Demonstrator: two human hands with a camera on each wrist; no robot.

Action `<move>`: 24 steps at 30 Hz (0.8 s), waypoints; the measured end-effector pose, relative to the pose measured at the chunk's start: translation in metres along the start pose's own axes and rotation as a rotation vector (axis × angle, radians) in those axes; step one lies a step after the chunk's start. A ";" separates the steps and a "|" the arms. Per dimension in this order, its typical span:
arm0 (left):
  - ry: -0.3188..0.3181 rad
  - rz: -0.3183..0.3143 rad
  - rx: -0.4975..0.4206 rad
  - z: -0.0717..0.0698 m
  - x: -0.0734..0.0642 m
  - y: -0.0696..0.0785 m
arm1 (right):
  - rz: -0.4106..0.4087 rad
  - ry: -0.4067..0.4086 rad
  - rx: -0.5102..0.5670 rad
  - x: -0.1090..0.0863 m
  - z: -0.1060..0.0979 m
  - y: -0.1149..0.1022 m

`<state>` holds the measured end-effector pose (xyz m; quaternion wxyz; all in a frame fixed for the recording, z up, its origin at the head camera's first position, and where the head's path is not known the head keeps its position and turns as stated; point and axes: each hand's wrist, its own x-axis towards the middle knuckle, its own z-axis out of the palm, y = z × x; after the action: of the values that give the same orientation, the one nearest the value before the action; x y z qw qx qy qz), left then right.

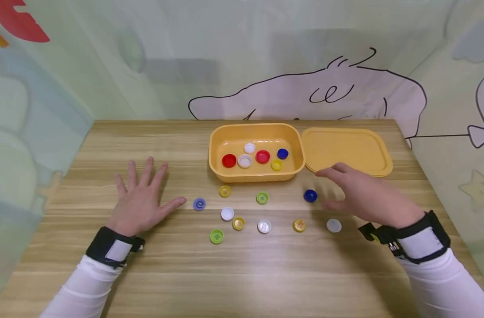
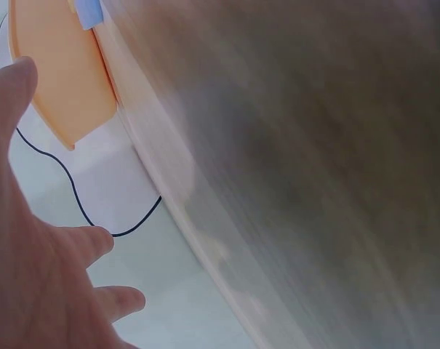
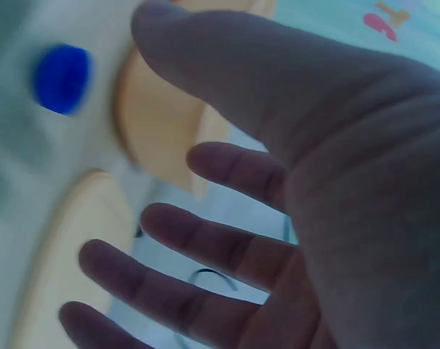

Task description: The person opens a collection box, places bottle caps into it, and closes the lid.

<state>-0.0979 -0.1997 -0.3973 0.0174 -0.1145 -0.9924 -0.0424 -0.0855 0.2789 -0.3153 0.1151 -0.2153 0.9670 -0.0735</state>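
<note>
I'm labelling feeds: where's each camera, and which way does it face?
Head: worn there, facing forward and down at table and yellow tub; left hand, right hand, forearms show.
Left wrist: worn there, facing table and tub; left hand partly shows.
Right wrist: worn there, facing a blue cap, tub and lid; right hand shows.
Shared: head and right wrist both show tub and lid.

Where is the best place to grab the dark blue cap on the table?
Probably the cap's round edge, pinched at opposite sides with thumb and finger from above: it lies flat on the table, no other cap touching it. Coming from its right seems easiest, as the right hand is there, fingers apart.
</note>
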 end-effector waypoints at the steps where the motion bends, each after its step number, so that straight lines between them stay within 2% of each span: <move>1: 0.001 -0.001 0.000 0.000 0.000 0.000 | -0.006 -0.004 0.012 -0.005 0.006 0.001; 5: -0.003 -0.002 0.003 0.000 0.000 0.001 | -0.013 -0.040 0.082 -0.019 0.027 0.003; 10: 0.003 0.001 0.003 0.000 0.000 0.002 | -0.001 -0.059 0.147 -0.028 0.045 0.002; 16: 0.000 -0.003 0.008 0.002 -0.001 0.002 | -0.007 -0.085 0.123 -0.028 0.054 -0.001; 24: 0.005 -0.001 0.010 0.003 -0.001 0.001 | -0.077 -0.044 0.093 -0.027 0.056 -0.003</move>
<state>-0.0970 -0.1989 -0.4007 0.0204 -0.1137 -0.9926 -0.0376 -0.0459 0.2825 -0.3639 0.1433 -0.2486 0.9507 -0.1179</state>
